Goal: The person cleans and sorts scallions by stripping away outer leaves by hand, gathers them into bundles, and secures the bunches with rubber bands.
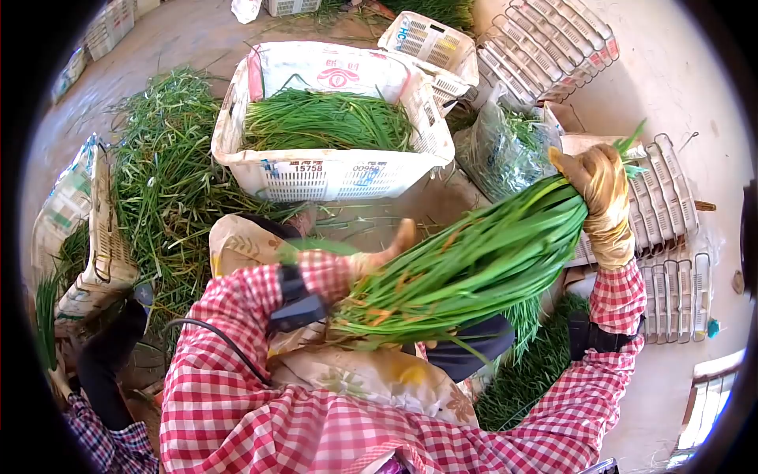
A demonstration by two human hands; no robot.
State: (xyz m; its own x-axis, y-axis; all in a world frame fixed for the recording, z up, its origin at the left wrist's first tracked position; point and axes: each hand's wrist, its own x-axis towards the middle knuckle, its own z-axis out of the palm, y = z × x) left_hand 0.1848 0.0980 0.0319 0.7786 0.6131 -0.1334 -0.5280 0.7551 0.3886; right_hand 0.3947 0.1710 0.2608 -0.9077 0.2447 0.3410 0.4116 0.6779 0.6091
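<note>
A white crate [272, 183] serves as the landmark here, with loose greens [328, 120] lying in it and a printed sack [304, 63] lining its far wall. The bunch of long green leaves [474, 257] is in front of the crate and to its right, slanting across the person's lap. The right hand [598, 189], in a tan glove, is clenched around the bunch's upper end, to the right of the crate. The left hand [383, 259], blurred, is at the lower end in front of the crate, thumb raised; its fingers are hidden, so whether they close on the leaves cannot be told.

Much crowds the landmark. Just right of it stands a clear plastic bag [499, 154] with greens inside, partly covered by the bunch. Farther right is a ribbed crate [663, 193], and a smaller crate [433, 43] sits behind the right corner. To the left, a big heap of cut greens [170, 158] spreads over the floor, with a tilted crate [101, 245] beyond. Nearer than that crate, at the far left, shows another person's checked sleeve [106, 430].
</note>
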